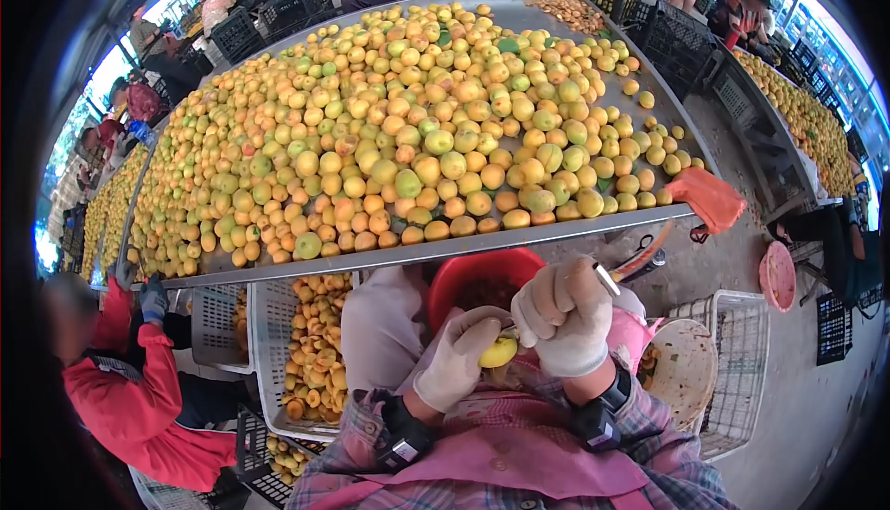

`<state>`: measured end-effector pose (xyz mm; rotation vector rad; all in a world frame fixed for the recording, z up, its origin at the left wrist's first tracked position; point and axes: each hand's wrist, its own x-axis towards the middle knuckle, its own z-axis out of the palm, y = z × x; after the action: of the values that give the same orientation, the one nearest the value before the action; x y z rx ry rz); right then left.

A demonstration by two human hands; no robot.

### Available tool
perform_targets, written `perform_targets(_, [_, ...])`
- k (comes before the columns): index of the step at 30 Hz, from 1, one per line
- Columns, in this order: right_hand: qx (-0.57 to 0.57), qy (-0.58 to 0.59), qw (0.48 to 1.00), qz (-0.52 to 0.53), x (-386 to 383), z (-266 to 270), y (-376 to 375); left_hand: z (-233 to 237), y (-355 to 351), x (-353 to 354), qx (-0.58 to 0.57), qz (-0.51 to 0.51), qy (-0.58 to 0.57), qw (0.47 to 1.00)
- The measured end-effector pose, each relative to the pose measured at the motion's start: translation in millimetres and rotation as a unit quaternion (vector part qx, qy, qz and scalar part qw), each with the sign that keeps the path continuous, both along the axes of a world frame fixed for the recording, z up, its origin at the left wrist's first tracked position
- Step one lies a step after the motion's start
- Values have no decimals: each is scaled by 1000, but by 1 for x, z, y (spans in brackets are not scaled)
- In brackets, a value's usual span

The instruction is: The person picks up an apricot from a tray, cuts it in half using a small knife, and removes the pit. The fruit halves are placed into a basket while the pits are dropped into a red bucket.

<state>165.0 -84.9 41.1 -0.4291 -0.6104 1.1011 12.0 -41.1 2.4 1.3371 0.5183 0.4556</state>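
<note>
My left hand [461, 354], in a white glove, is closed around a yellow apricot [499, 352] above my lap. Right beside it, my right hand [564, 315], also gloved, is curled into a fist around a slim tool [606, 279] whose pale, shiny end sticks out on the thumb side. The rest of that tool is hidden by the fingers. The hands nearly meet at the fruit. Just beyond them a red bucket [443, 292] stands between my knees, with dark contents. A sloped metal table [436, 255] heaped with whole apricots [389, 139] lies ahead.
A white crate [269, 362] of halved apricots [317, 352] stands at my left. On my right are a whitish bucket [691, 366] and a white crate [742, 371]. A red bag [709, 199] hangs on the table corner. A co-worker in red [139, 399] sits left.
</note>
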Motion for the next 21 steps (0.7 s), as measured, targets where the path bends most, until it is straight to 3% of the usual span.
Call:
perform_targets(1, [1, 1, 1000, 0, -1, 2, -1, -2, -4, -2, 89, 29, 24, 995])
perform_targets(2, [-23, -70, 997, -7, -2, 5, -2, -3, -4, -2, 178, 57, 47, 981])
perform_targets(3, [-46, -140, 989, -15, -3, 7, -3, -4, -2, 0, 181, 56, 47, 981])
perform_targets(4, [-17, -85, 994, 62, 0, -1, -1, -7, 0, 2, 281, 72, 29, 957])
perform_targets(5, [-16, -86, 994, 62, 1, -5, -4, -10, 2, 3, 375, 88, 11, 923])
perform_targets(7, [-114, -386, 915, -19, 1, -6, -8, -18, 3, 1, 356, 74, 29, 931])
perform_targets(11, [-34, -433, 899, -62, -3, -6, -4, -21, 3, 0, 366, 73, 43, 927])
perform_targets(13, [-78, -386, 917, -64, -9, 0, -6, -24, -1, 1, 363, 67, 49, 928])
perform_targets(15, [-109, -420, 899, -57, -9, 7, -5, -30, -7, 0, 219, 61, 85, 970])
perform_targets(18, [-27, -485, 864, -129, -12, -2, -3, -50, -9, -2, 214, 28, 109, 970])
perform_targets(21, [-86, -463, 880, -70, -12, -9, -10, -84, -14, 0, 140, 61, 60, 986])
